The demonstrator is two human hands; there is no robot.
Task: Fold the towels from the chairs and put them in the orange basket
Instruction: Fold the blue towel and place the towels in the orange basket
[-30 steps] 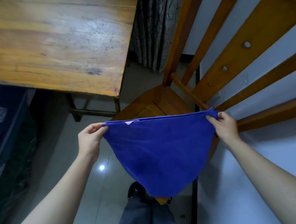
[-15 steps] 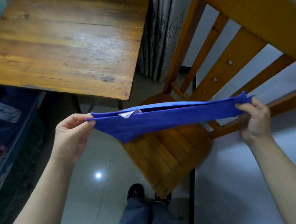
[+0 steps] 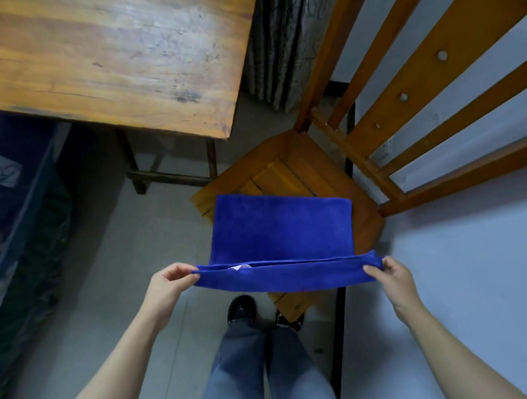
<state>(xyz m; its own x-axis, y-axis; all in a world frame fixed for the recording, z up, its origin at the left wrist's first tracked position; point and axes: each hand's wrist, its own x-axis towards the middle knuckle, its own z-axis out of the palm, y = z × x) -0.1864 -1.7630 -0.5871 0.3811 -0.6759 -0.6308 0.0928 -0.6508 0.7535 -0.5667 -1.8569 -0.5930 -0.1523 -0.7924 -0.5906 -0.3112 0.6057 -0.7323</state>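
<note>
Towel (image 3: 280,226) stretched over chair (image 3: 312,172) seat, centre frame, 12 o'clock from feet. Left hand (image 3: 169,285), right hand (image 3: 393,276) fingers clamped on near corners. Keep edge taut, corners aligned, fold evenly.

The towel (image 3: 280,226) is looking like soft, matt, napped cloth. The chair (image 3: 322,172) is showing smooth varnished wood; the desk (image 3: 111,61) is showing worn, scuffed wood. The floor (image 3: 154,235) is looking glossy.

The blue towel (image 3: 280,226) is doubled over, its two top edges held level and taut at both corners. A small white tag shows between the layers near the left corner. The far portion extends over the wooden chair (image 3: 303,169) seat.
</note>
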